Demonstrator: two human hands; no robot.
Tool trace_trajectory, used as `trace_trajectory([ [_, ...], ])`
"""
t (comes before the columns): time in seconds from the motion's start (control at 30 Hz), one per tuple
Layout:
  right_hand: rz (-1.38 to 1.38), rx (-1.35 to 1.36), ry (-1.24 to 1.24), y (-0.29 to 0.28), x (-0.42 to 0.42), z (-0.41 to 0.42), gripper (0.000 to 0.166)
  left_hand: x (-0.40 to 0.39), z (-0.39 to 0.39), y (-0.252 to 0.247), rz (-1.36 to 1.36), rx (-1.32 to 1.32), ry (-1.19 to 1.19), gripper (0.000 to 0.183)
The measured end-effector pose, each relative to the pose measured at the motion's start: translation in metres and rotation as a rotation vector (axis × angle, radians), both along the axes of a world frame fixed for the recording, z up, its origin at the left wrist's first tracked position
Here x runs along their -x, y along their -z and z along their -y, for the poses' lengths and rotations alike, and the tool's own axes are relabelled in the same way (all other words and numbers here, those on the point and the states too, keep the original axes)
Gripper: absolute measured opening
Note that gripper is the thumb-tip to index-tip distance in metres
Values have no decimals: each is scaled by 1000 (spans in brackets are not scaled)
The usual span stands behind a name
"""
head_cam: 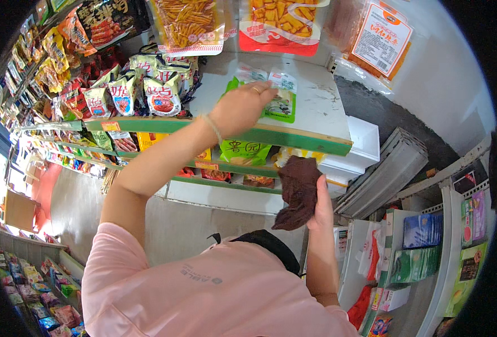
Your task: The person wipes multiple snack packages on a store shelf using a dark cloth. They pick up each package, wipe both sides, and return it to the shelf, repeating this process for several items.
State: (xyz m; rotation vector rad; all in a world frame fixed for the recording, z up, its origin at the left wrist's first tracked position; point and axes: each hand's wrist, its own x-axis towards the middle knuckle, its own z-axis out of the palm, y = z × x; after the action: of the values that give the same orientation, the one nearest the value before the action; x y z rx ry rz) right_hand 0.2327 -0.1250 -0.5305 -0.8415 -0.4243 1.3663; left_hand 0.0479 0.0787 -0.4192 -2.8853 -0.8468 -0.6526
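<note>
My left hand (245, 107) reaches over the white top shelf (315, 101), its fingers curled across some green-and-white food packets (283, 110). The hand covers part of the packets, so whether it grips one or only touches them is not visible. A ring and a pale wrist band show on this hand. In my right hand (322, 206) is a crumpled dark brown cloth (299, 189), held in front of the shelf's right end. The cloth hangs down from the fingers, clear of the shelf edge.
Cream snack bags (163, 96) stand left of my left hand. Large snack pouches (280, 25) hang above. White foam boxes (360, 141) and stacked grey metal panels (385, 168) are on the right. A second shelf unit (385, 252) with packaged goods stands at lower right.
</note>
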Motion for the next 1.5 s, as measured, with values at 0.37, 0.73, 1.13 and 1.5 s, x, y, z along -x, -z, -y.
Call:
trace_trajectory([
  [0.37, -136, -25, -232, -19, 41, -28, 49, 98, 147, 49, 303, 93, 440, 65],
  [0.73, 332, -178, -417, -26, 173, -65, 43, 150, 175, 86, 1999, 1568, 349, 54],
  [1.13, 1528, -1437, -202, -61, 261, -42, 22, 189, 204, 82, 2103, 1257, 773, 70],
  [1.5, 1340, -924, -427, -37, 280, -124, 28, 189, 243, 95, 2267, 1426, 285, 55],
])
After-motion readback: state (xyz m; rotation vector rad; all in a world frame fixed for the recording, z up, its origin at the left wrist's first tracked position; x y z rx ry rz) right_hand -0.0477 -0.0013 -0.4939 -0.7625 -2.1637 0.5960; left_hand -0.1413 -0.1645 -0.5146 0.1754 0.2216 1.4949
